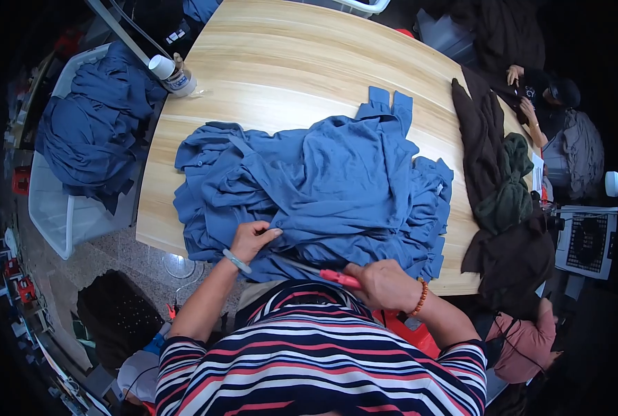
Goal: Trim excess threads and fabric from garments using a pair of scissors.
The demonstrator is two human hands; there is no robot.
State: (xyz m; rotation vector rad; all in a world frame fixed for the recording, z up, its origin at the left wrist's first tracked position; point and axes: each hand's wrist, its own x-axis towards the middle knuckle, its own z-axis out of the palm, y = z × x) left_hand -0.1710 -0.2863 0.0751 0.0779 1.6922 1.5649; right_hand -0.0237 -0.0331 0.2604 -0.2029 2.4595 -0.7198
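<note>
A pile of blue garments with buttons and cuffs lies heaped at the table's near edge. At its front, my left hand is closed, thumb and fingertips pinching the blue garment beside a button. A pale bangle is on that wrist. My right hand, with a beaded bracelet at the wrist, is wrapped round a tool with a pinkish-red handle. Its thin metal shaft points left along the pile's front edge, below my left hand. The exact kind of tool cannot be made out.
The wood-grain table spreads beyond the pile. A white bin of blue garments stands left, near a white-capped bottle. Dark brown garments and a dark green one lie right. Co-workers sit at the far right and near right.
</note>
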